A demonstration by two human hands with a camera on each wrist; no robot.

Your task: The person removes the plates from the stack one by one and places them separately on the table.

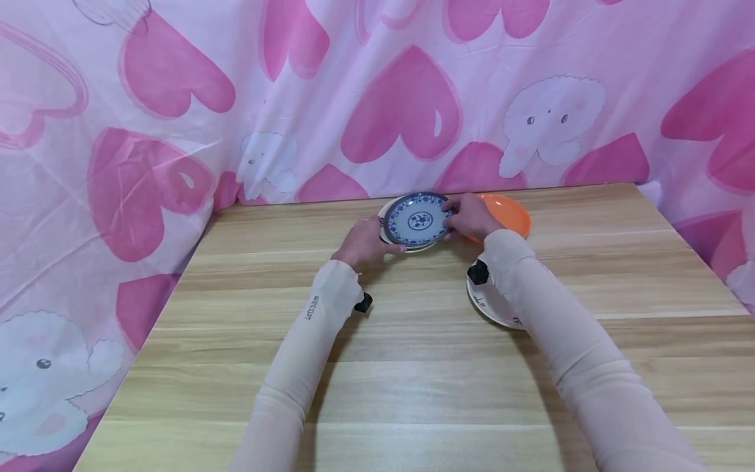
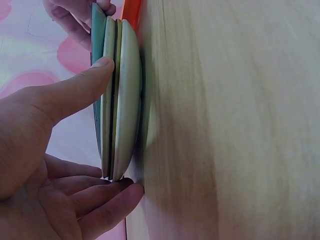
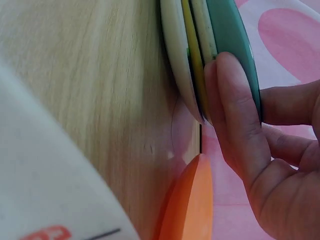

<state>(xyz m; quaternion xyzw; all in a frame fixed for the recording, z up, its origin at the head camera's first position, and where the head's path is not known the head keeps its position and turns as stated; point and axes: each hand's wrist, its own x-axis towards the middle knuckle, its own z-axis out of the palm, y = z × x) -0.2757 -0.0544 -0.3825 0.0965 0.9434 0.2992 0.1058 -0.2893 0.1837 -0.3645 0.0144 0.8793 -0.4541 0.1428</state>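
A plate with a blue floral pattern (image 1: 420,221) tops a stack of plates near the table's back edge. My right hand (image 1: 472,216) pinches its right rim, thumb on the upper face and fingers beneath. In the right wrist view, the plate's green outer side (image 3: 232,45) tilts slightly away from the plates below. My left hand (image 1: 361,242) holds the stack's left side, its thumb (image 2: 82,90) against the rims and its fingers around the far edge. Lowest in the stack is a white plate (image 2: 130,100), with a yellow-edged plate (image 2: 118,65) above it.
An orange plate (image 1: 512,215) lies just right of the stack, partly behind my right hand. Nearer me, a white plate with dark marks (image 1: 492,308) is half covered by my right forearm. A pink heart-patterned cloth (image 1: 407,105) hangs behind the wooden table (image 1: 413,380).
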